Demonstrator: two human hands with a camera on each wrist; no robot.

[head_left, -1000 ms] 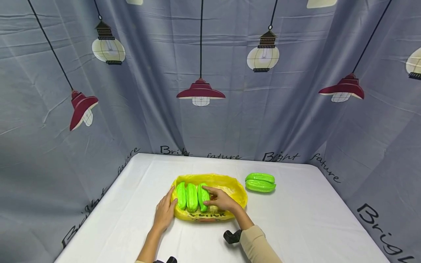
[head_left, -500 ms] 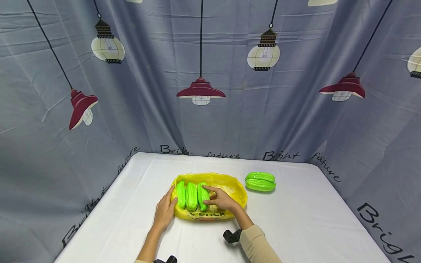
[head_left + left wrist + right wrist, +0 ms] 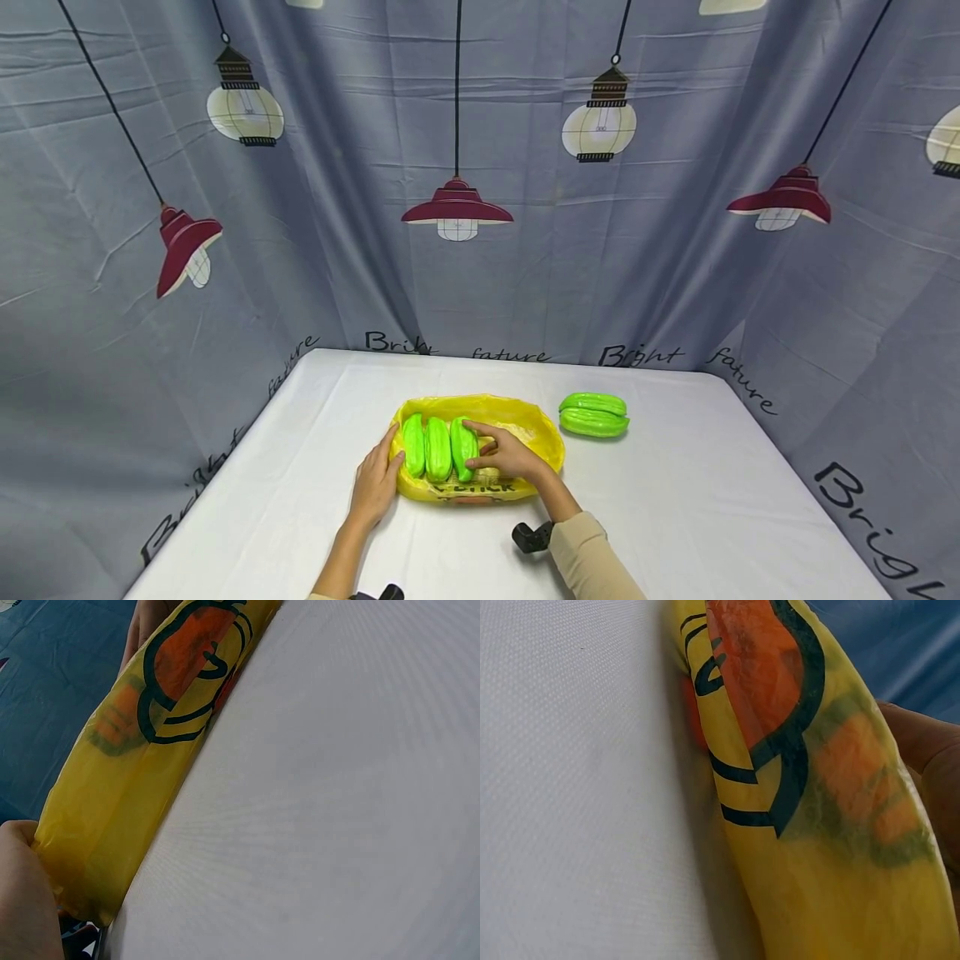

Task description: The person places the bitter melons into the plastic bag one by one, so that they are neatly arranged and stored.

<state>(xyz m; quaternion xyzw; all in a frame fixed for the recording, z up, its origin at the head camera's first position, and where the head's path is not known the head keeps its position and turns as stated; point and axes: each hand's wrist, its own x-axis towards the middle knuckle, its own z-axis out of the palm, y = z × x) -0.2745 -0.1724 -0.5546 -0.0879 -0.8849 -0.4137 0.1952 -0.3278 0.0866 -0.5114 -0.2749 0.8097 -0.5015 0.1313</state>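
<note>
A yellow plastic bag [image 3: 525, 417] with dark and orange print lies spread wide like a shallow bowl. Inside, on its left half, three bright green ridged gourds stand side by side: the left gourd [image 3: 413, 445], the middle gourd [image 3: 438, 449] and the right gourd [image 3: 462, 450]. My right hand [image 3: 512, 457] pinches the right gourd, fingers at its far end and thumb near its close end. My left hand [image 3: 375, 482] holds the bag's left rim; in the left wrist view the hand [image 3: 26, 889] overlaps the yellow edge. From the right wrist view the bag wall [image 3: 840, 892] hides the gourds.
Two more green gourds [image 3: 594, 415] lie together on the white tablecloth [image 3: 690, 500], to the right of the bag. A grey-blue curtain [image 3: 525, 283] printed with lamps surrounds the table. A black device [image 3: 531, 538] sits at the right wrist.
Almost nothing differs. Both hands keep their places at the bag, and the gourds stay where they were; the right wrist has shifted very slightly to the right.
</note>
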